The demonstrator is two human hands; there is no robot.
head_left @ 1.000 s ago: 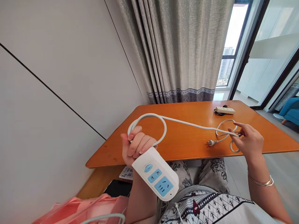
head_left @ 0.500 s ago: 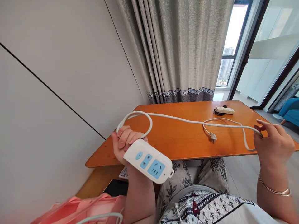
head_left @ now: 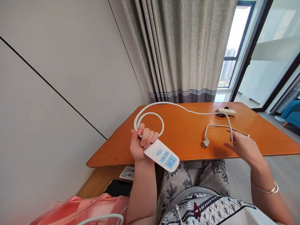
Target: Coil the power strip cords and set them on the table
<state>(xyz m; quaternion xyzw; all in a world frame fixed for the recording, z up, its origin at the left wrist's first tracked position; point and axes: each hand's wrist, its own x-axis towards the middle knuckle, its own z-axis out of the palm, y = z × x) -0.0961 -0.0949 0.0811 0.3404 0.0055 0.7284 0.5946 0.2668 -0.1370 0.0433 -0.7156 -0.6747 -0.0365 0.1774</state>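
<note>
My left hand (head_left: 140,143) is closed round the end of a white power strip (head_left: 162,154) with blue sockets, held over the near edge of the orange table (head_left: 187,131). It also grips a loop of the strip's white cord (head_left: 150,115) above its fingers. The cord runs right in an arc to my right hand (head_left: 241,146), whose fingers pinch it. Beyond that hand the cord trails back to its plug (head_left: 204,143), which lies on the table.
A second, cream power strip (head_left: 225,110) lies at the table's far right on a dark cable. A grey curtain hangs behind the table, a white wall stands at the left. A phone (head_left: 117,187) and a pink cloth (head_left: 82,209) lie low left.
My right hand has come back left and inward with the cord, adding a second loop at my left hand. My left hand has shifted right and tilted the strip. The plug slid left.
</note>
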